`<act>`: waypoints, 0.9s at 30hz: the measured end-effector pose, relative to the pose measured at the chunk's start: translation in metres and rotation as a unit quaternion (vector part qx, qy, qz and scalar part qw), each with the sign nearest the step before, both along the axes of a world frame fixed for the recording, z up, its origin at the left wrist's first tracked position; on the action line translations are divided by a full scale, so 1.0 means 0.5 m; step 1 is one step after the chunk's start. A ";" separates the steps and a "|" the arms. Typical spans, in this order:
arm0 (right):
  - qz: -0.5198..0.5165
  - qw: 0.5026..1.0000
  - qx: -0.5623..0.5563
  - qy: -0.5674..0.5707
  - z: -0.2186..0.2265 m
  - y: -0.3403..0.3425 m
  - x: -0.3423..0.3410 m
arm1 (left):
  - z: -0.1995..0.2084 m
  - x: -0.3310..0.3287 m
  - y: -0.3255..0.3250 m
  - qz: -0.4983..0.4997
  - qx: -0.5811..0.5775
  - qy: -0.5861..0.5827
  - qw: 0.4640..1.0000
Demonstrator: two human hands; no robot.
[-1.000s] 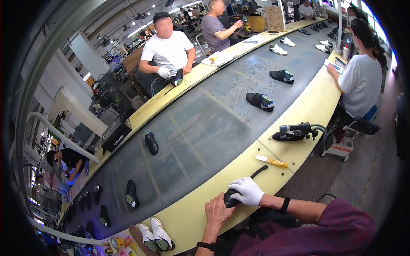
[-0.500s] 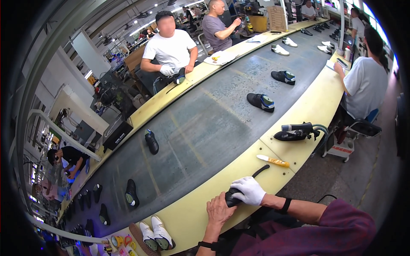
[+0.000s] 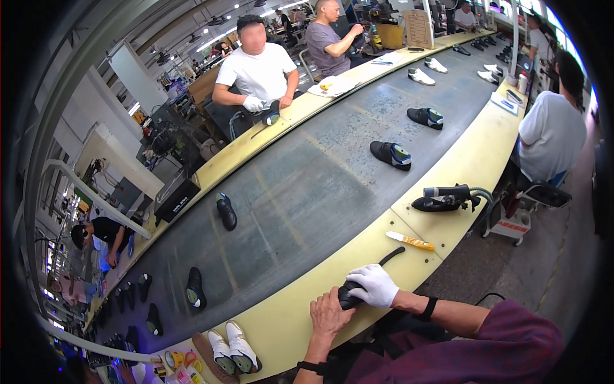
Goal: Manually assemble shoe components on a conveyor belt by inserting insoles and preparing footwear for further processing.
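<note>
A black shoe [image 3: 348, 297] is held over the near yellow ledge, and my hands cover most of it. My bare left hand [image 3: 330, 312] is closed round its left end. On top, my right hand [image 3: 373, 286], in a white glove, grips it with bent fingers. Just beyond the glove, a thin curved black tool or strip [image 3: 391, 255] lies on the ledge; whether it touches the shoe I cannot tell. Farther along is a knife [image 3: 414, 241] with a pale blade and a yellow-orange handle.
A black hand-held device with a hose [image 3: 444, 197] rests on the ledge [image 3: 307, 333]. White shoes [image 3: 240, 349] stand at lower left. The grey conveyor belt [image 3: 288, 198] carries several shoes, including a black one [image 3: 391, 155]. Across it sits a person in white [image 3: 259, 73].
At the right, the seated person in white has drawn an arm back from the ledge. The whole view has shifted slightly. My hands keep the same hold on the shoe.
</note>
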State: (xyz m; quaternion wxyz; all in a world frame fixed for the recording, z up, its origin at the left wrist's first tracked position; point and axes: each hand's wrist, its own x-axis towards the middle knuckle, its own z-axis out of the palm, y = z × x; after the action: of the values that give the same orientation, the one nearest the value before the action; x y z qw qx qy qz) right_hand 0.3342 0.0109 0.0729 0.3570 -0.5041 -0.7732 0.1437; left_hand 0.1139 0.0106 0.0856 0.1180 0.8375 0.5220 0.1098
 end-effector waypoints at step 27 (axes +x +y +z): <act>-0.008 1.000 0.005 0.006 0.006 -0.001 -0.002 | -0.003 0.001 -0.001 0.002 0.019 -0.006 1.000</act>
State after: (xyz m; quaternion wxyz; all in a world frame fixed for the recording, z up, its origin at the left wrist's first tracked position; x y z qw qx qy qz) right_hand 0.3332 0.0105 0.0757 0.3652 -0.5074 -0.7679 0.1396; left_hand 0.1144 0.0100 0.0843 0.1049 0.8380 0.5208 0.1245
